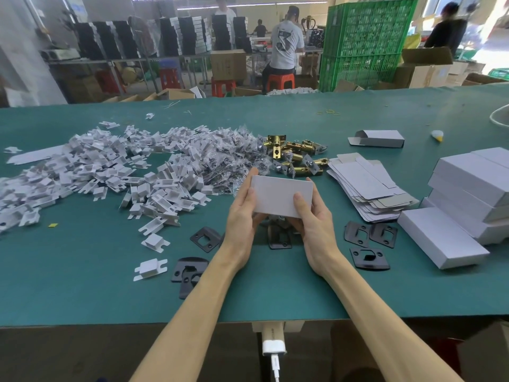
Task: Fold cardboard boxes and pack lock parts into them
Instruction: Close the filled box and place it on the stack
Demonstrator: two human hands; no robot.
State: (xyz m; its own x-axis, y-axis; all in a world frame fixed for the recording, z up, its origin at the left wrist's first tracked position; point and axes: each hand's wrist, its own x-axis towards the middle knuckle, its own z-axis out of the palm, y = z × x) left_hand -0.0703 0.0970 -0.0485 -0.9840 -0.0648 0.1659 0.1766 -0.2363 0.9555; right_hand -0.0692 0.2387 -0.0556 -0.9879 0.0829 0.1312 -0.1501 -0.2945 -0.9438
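Box: a white cardboard box [281, 198] is held just above the counter [82, 285] at the centre of the frame, broad face up.
Left hand: the left hand [242, 216] is closed on the box's left end; the thumb is laid on top and the fingers [253, 172] are curled round the edge.
Right hand: the right hand [314, 221] is closed on the right end in the same way.
Flat blanks: a stack of unfolded blanks [366, 188] is seen right of the box.
Finished boxes: white closed boxes [473, 188] are piled at the right edge.
Brass latches: a small heap [297, 158] is placed just behind the box.
Black plates: strike plates [369, 232] are scattered near the hands.
White inserts: a large heap [110, 166] is spread over the left of the frame.
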